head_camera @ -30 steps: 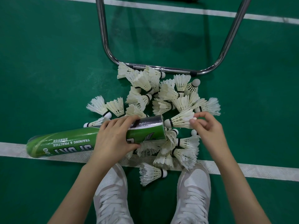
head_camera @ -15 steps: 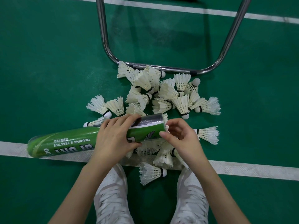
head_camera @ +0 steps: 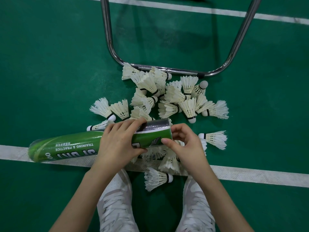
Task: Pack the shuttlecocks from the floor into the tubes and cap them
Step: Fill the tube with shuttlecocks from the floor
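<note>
Green cardboard tube [head_camera: 70,146] lies nearly level just above the floor [head_camera: 41,72], its closed end to the left over a white court line [head_camera: 250,174] and its open, silver-banded mouth to the right, facing the heap of shuttlecocks [head_camera: 170,97] so that each can be fed in with a short reach. Left hand [head_camera: 117,144] wraps the tube's middle, fingers [head_camera: 132,124] curled over the top and thumb beneath, steadying it. Right hand [head_camera: 185,146] sits at the mouth, fingers bent and touching the rim; whether they pinch a shuttlecock there cannot be told. Loose shuttlecocks remain scattered beyond, against a chrome chair frame [head_camera: 167,70]; white shoes [head_camera: 115,206] stand nearest the viewer.
</note>
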Available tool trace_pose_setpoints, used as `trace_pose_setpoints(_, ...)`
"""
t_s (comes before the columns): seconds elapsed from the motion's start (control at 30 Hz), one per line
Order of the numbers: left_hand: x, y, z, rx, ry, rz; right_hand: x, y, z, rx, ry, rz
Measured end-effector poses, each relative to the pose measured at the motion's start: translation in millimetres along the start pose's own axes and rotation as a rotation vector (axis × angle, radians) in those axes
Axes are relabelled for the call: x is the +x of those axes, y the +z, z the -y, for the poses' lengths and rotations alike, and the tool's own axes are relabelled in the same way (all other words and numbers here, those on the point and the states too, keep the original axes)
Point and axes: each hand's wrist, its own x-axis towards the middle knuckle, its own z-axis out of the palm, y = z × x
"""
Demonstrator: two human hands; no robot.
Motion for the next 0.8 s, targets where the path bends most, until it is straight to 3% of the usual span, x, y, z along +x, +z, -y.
trace_pose_setpoints(0.57,-2.6,-2.6,-1.5,-0.016,0.001,0.01,3.0,-8.1,7.0,0.052,0.065,0.299)
trace_pose_setpoints(0.8,-1.1,-0.8,1.2,-0.015,-0.001,0.005,7.6,-11.8,3.6,-0.002,0.016,0.284)
